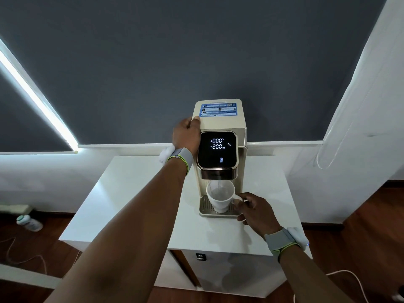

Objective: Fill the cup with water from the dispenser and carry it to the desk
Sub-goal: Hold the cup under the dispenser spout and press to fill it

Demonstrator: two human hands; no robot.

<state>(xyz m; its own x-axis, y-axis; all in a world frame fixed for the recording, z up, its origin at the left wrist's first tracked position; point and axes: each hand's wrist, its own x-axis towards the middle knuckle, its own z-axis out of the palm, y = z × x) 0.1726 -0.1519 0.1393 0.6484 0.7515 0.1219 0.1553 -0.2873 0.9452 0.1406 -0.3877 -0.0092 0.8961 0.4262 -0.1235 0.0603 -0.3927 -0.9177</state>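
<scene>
Dark grey roller blind fills the wall behind. Below it, a white square-topped cabinet on a dark wooden floor. On the cabinet's far side stands a cream box-shaped water dispenser with a black glass display panel lit with white digits. Left hand lies on the dispenser's top left edge, fingers curled over the corner, pressing against the casing. Right hand pinches the handle of a white ceramic mug. Mug stands upright on the dispenser's metal drip grille, directly under the spout; a thin stream of water runs into it. Grey wristbands on both wrists. Small white plastic bottle lies on the floor, far left.
</scene>
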